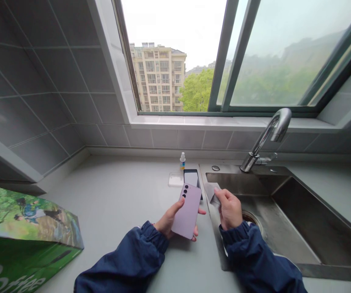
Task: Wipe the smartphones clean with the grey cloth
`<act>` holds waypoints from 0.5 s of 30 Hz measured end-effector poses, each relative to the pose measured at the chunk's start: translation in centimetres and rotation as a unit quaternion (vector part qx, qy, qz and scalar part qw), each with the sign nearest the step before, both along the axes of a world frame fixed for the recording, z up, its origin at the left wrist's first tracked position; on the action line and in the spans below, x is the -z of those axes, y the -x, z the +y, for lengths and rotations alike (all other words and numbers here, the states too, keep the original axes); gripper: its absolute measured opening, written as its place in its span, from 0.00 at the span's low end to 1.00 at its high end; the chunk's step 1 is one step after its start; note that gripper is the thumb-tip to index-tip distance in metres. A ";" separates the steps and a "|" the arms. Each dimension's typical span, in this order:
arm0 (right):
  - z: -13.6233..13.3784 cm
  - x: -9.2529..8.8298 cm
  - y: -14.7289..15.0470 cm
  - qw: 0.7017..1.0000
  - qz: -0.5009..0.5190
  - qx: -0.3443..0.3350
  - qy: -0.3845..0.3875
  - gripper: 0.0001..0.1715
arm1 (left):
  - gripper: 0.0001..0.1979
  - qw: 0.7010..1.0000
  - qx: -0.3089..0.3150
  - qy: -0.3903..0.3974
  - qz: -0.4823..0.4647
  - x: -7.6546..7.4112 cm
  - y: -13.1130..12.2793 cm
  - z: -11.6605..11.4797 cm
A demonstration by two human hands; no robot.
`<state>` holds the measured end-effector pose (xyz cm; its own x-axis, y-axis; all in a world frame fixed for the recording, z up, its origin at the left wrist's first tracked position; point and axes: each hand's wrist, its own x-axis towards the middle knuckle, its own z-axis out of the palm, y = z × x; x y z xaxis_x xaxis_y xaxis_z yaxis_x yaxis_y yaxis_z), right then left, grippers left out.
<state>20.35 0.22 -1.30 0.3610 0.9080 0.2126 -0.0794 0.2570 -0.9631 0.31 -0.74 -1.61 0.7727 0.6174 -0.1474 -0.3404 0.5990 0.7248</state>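
Observation:
My left hand grips a lilac smartphone, back side up, with its three camera lenses showing. My right hand pinches a small grey cloth just right of the phone, above the sink's left rim. Both arms wear dark blue sleeves. Beyond the phone, a second phone with a dark screen lies flat on the counter. A clear phone case lies to its left. A small spray bottle stands behind them.
A steel sink with a curved faucet fills the right side. A green printed box sits at the near left on the pale counter. Grey tiled walls and a window rise behind.

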 end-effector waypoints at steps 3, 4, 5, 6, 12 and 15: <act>-0.9 -0.5 0.5 0.997 -0.073 -0.016 -0.004 0.28 | 0.40 0.998 0.050 0.023 -0.026 0.7 0.1 0.4; -1.2 -0.6 0.8 0.992 -0.120 -0.031 -0.012 0.27 | 0.42 0.997 0.063 0.030 -0.030 0.9 0.1 0.5; -1.6 -0.7 1.0 0.981 -0.184 -0.050 -0.024 0.25 | 0.43 0.996 0.072 0.039 -0.031 1.0 0.1 0.5; -1.8 -0.8 1.2 0.967 -0.244 -0.065 -0.037 0.22 | 0.43 0.996 0.070 0.047 -0.032 1.0 0.1 0.6; -2.2 -0.2 1.7 0.905 -0.395 -0.086 -0.131 0.15 | 0.42 0.997 0.044 0.069 -0.012 0.6 0.0 0.4; -2.3 0.4 1.8 0.878 -0.434 -0.128 -0.155 0.32 | 0.41 0.997 0.027 0.064 -0.026 0.1 -0.2 0.3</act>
